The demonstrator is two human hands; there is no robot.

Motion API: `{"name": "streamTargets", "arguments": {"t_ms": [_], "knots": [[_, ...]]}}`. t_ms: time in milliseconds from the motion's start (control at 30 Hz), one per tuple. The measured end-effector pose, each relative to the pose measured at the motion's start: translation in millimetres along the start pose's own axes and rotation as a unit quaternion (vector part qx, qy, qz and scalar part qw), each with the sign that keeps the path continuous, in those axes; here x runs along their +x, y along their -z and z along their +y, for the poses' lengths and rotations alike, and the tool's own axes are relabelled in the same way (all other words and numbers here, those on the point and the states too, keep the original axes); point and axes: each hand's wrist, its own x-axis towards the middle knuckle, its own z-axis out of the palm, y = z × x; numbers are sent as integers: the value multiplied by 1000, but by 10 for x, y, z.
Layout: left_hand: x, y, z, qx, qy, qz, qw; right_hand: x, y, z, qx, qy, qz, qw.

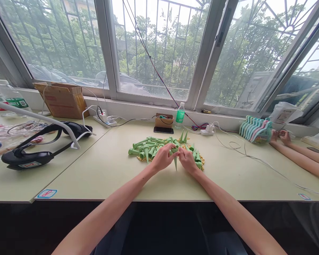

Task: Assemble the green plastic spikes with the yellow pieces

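My left hand (164, 157) is closed on a green plastic cone (175, 163), its pointed end hanging down. Close against it, my right hand (187, 159) is pinched, its fingertips meeting the left ones at the cone's upper part. What the right fingers grip is too small and hidden to make out. Behind and around both hands lies a heap of similar green cones (146, 150), most on their sides. Two cones (183, 136) stand point up at the back of the heap. Small yellow pieces (202, 161) show along its edges.
Behind the heap are a black phone (163, 130), a small cardboard box (164, 121) and a bottle (180, 115). A black headset strap (29, 157) lies left. White cables (244, 152) cross the right side, where another person's hands (279, 136) are beside pastel hangers (255, 129).
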Motion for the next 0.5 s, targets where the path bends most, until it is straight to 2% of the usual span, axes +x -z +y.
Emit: {"name": "streamTargets", "arguments": {"t_ms": [500], "knots": [[-3, 0, 8, 5, -8, 6, 1000, 1, 0, 3, 0, -5, -3, 1000]]}}
